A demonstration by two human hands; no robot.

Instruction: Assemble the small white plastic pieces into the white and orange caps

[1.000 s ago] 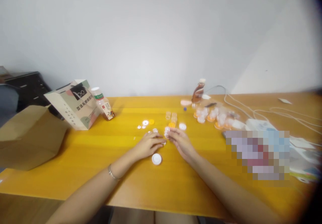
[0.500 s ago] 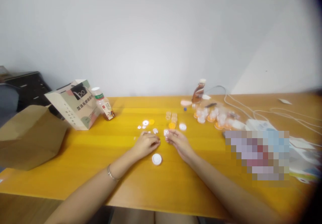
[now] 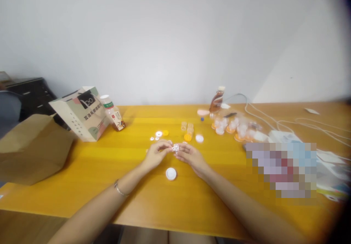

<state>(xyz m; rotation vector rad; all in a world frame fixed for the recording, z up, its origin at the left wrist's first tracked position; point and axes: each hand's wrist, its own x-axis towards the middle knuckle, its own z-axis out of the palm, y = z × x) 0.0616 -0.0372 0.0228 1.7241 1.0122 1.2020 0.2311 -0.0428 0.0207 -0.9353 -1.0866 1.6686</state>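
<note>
A small white piece with cut-outs (image 3: 176,148) is pinched between the fingertips of my right hand (image 3: 191,157), just above the yellow-brown table. My left hand (image 3: 157,155) meets it from the left, thumb and fingers closed at the piece's left edge; whether they pinch a separate small part is too small to tell. Nearer to me lies a round white lid (image 3: 171,174). Behind my left hand are a white ring (image 3: 158,134), a yellow disc (image 3: 165,132) and small white bits (image 3: 152,138). Beyond my right hand lie an orange-yellow disc (image 3: 187,137) and a white disc (image 3: 199,138).
Clear cups (image 3: 184,126) stand behind the discs. At left are a paper bag (image 3: 91,116), a brown bag (image 3: 35,149) and a labelled bottle (image 3: 113,114). To the right, a brown bottle (image 3: 216,100), clustered cups and lids (image 3: 241,129), white cables (image 3: 263,116) and a blurred-out item.
Both hands have come together over the table. The white piece in my right hand has moved left to my left fingertips, and my left hand has lifted slightly.
</note>
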